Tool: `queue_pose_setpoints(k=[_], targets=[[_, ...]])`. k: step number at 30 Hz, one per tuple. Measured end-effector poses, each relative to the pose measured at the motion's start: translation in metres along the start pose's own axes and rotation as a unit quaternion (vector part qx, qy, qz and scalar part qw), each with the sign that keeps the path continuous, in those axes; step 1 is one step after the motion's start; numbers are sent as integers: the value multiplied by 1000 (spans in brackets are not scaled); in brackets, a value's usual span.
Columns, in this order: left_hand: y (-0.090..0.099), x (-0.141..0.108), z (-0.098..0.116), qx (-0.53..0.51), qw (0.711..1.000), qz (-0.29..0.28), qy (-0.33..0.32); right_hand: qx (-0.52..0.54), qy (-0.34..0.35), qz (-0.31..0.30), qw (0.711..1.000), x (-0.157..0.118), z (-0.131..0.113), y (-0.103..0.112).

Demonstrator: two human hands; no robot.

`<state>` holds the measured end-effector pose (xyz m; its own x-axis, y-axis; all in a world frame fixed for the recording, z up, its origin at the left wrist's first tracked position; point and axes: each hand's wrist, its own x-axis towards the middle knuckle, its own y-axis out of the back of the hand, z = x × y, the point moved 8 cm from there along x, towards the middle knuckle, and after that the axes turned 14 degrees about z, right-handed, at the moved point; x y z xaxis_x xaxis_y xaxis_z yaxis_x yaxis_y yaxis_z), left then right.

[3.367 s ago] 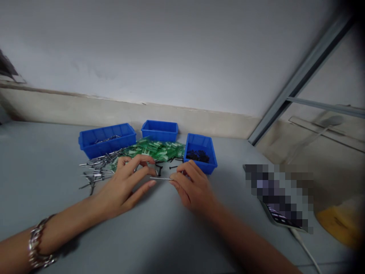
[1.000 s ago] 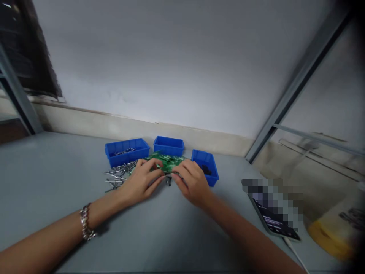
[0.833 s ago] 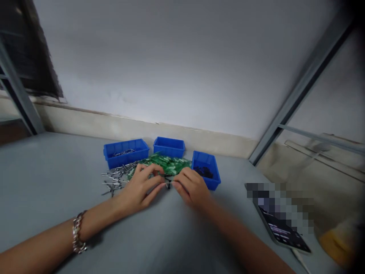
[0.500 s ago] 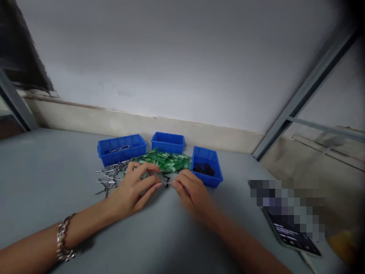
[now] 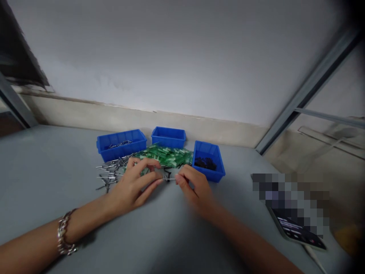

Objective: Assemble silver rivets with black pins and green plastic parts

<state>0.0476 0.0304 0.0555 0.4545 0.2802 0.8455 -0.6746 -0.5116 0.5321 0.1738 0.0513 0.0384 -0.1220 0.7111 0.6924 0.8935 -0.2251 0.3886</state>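
Note:
A thin metal rod (image 5: 170, 179) spans the small gap between my two hands, above the grey table. My left hand (image 5: 135, 184) pinches its left end between thumb and a finger, while the upper fingers curl loosely. At the right end, the fingertips of my right hand (image 5: 195, 186) are closed on it; what else they may cover is hidden. Small black pieces (image 5: 167, 173) lie just behind the rod. Left of my left hand is a loose heap of metal rods (image 5: 110, 175). Behind both hands lies a pile of green, shiny pieces (image 5: 165, 154).
A blue bin (image 5: 122, 146) with metal rods stands at the back left. Another blue bin (image 5: 169, 139) is at the back middle. The right blue bin (image 5: 209, 173) holds dark pieces. A phone (image 5: 296, 228) with a cable lies on the right. The wall (image 5: 182, 76) rises behind.
My right hand has shifted slightly right, away from the left, and more of the rod shows between them. The whole view has tilted a little.

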Motion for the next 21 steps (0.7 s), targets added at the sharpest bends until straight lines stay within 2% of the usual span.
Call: queue_pose_setpoints(k=[11,21], targets=[[-8,-2,-3,9,999,-43,0,-7,27,30,999,0,-6,6],[-6,-2,0,-6,999,-31,-13,-40,52,24,998,-1,-10,7]])
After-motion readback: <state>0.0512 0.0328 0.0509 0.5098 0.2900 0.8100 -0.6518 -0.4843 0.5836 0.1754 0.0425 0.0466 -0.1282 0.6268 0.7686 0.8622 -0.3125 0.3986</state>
